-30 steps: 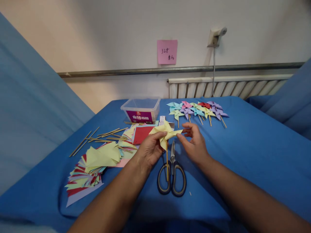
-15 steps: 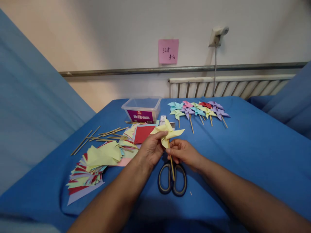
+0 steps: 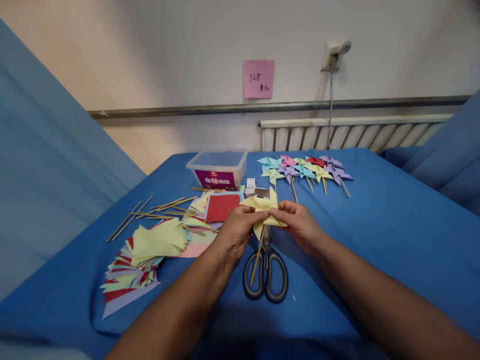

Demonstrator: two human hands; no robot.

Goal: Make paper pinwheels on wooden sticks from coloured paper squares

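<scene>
A yellow paper pinwheel [image 3: 265,205] is held up between both hands, its thin wooden stick [image 3: 257,257] slanting down toward me. My left hand [image 3: 240,230] pinches the pinwheel from the left, with the thumb near its middle. From the right, my right hand [image 3: 298,222] grips a blade between thumb and fingers, and the two thumb tips nearly meet. Below the pinwheel lie scissors [image 3: 277,277] with dark handles toward me; the stick passes over the left handle loop. Part of the scissor blades is hidden by the pinwheel.
Finished pinwheels [image 3: 305,170] lie at the back right. On the left are a fanned stack of cut paper [image 3: 157,242], loose sticks [image 3: 127,217] and red paper squares [image 3: 222,207]. Behind them stand a clear plastic tub [image 3: 216,170] and a small white box [image 3: 251,186]. Blue cloth [image 3: 375,240] covers the table.
My right hand has moved from the stick up to a blade of the pinwheel. The pinwheel has turned and the stick's lower end has swung left.
</scene>
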